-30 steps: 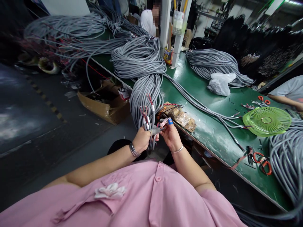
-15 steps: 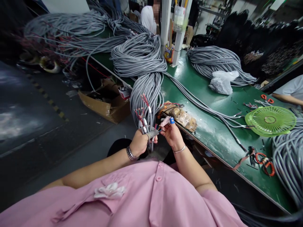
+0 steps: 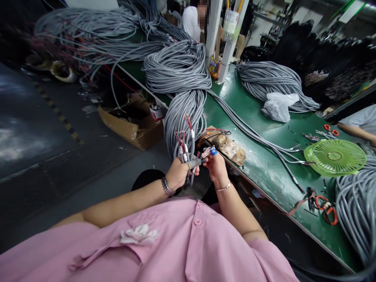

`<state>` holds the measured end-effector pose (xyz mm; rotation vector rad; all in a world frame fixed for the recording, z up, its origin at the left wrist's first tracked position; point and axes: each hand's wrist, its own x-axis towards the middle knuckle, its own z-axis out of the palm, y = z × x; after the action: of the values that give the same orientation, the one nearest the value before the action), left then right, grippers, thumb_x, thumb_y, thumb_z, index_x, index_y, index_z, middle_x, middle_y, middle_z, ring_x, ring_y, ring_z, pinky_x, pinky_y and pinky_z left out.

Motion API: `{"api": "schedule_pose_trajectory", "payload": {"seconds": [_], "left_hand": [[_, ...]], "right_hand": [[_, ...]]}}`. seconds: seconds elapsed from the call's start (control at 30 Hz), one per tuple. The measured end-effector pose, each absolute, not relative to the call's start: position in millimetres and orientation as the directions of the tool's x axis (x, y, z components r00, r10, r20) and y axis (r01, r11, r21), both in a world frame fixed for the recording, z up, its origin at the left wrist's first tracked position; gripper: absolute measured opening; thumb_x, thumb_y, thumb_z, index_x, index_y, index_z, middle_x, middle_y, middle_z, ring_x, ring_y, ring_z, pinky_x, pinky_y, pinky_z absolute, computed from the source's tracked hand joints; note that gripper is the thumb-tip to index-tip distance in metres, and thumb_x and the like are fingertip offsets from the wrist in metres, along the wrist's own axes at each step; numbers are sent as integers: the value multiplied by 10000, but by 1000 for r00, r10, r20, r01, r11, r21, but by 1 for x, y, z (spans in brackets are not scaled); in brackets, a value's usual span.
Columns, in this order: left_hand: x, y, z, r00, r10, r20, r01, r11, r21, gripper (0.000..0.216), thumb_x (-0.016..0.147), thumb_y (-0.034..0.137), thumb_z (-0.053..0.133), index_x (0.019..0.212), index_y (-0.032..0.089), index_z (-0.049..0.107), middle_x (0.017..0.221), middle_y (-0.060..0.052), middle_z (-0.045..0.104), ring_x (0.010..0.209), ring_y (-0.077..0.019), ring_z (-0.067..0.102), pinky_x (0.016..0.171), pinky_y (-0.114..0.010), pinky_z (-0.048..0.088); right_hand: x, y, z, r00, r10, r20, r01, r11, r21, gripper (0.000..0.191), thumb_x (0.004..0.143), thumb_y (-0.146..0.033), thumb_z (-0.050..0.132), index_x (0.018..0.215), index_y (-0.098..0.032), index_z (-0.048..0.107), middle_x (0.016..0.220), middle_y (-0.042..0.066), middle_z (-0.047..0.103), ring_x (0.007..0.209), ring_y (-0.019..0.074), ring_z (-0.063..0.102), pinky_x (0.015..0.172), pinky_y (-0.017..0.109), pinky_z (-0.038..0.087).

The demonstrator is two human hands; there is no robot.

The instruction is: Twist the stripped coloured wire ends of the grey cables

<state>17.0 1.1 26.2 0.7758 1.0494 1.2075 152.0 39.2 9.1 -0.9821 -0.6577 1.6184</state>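
My left hand (image 3: pixel 178 174) is closed around several grey cables (image 3: pixel 190 181) whose stripped ends show coloured wires and white wrapping. One cable end (image 3: pixel 194 163) points right, toward my right hand, with its thin coloured wires fanned out. At those wires my right hand (image 3: pixel 216 166) pinches a pale, pinkish strand bundle (image 3: pixel 208 152) between thumb and fingers; its exact kind is too small to make out. A blue wrap (image 3: pixel 213 151) covers a tip of that hand. Behind the held ends hangs a thick coil of grey cable (image 3: pixel 185 113) at the table edge.
The green table (image 3: pixel 249 117) carries a large cable coil (image 3: pixel 267 80), a plastic bag (image 3: pixel 279 105), a brown taped block (image 3: pixel 227 145), a green fan (image 3: pixel 335 157) and orange-handled scissors (image 3: pixel 330 215). A cardboard box (image 3: pixel 126 127) lies on the floor at left. Another person's arm (image 3: pixel 357 132) is at right.
My right hand's fingers have come down against the fanned wires, and the pale bundle now meets them. The view has shifted slightly; the left hand keeps its hold.
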Motion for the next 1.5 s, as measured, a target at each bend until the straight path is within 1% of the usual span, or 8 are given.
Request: {"api": "schedule_pose_trajectory", "payload": {"seconds": [0.2,0.43,0.8,0.9,1.03,1.27,1.43,1.5], "left_hand": [[19,3,29,27,976,-217,-325,214,921,195,667,281,727,626,138,601,485,-6,597,423,-122,546,437,-232,436],[20,6,23,43,976,-215,-268,219,938,176,674,290,713,664,140,620,496,-9,609,427,-129,555,447,-239,448],[16,-2,26,34,979,-202,-320,202,926,185,675,278,721,620,145,605,490,-8,605,420,-123,545,443,-235,436],[11,-7,27,41,986,-160,-315,165,934,168,688,267,713,620,147,617,496,-9,607,427,-123,547,454,-238,436],[9,-8,26,39,989,-143,-305,148,941,202,703,267,697,572,144,606,493,-15,601,438,-121,551,463,-238,436],[14,-1,27,29,979,-201,-361,198,911,160,672,257,721,638,141,616,515,-11,620,435,-124,557,441,-232,431],[17,4,26,62,978,-200,-357,209,911,166,687,261,706,620,136,618,501,-12,603,430,-121,544,441,-232,426],[18,5,25,63,977,-201,-338,211,917,190,691,268,700,590,137,607,493,-19,599,429,-122,544,443,-232,426]], "right_hand": [[152,38,9,-159,956,-246,-598,-291,-747,323,780,-478,662,845,-162,666,706,-4,650,558,82,549,490,185,474],[148,37,14,-125,962,-242,-637,-265,-724,274,764,-428,702,764,-158,660,652,-6,626,566,81,538,513,175,456],[151,35,9,-197,934,-297,-631,-353,-691,440,777,-603,609,816,-166,644,716,9,640,558,93,530,516,213,483],[153,35,10,-204,935,-290,-622,-353,-699,400,778,-561,629,852,-168,649,729,3,639,561,86,522,529,210,491],[153,34,8,-182,944,-275,-599,-328,-730,250,769,-399,681,878,-175,658,753,-6,646,556,74,504,531,196,487],[149,31,-5,63,985,-161,-529,-104,-842,316,781,-483,666,786,-167,653,736,5,635,567,71,495,516,178,439],[147,37,-3,-181,962,-205,-614,-274,-740,409,763,-583,647,826,-179,648,754,12,634,592,97,525,548,220,466],[146,39,-2,-200,954,-223,-638,-300,-709,396,759,-574,661,825,-183,647,750,10,633,614,106,542,563,226,471]]}}
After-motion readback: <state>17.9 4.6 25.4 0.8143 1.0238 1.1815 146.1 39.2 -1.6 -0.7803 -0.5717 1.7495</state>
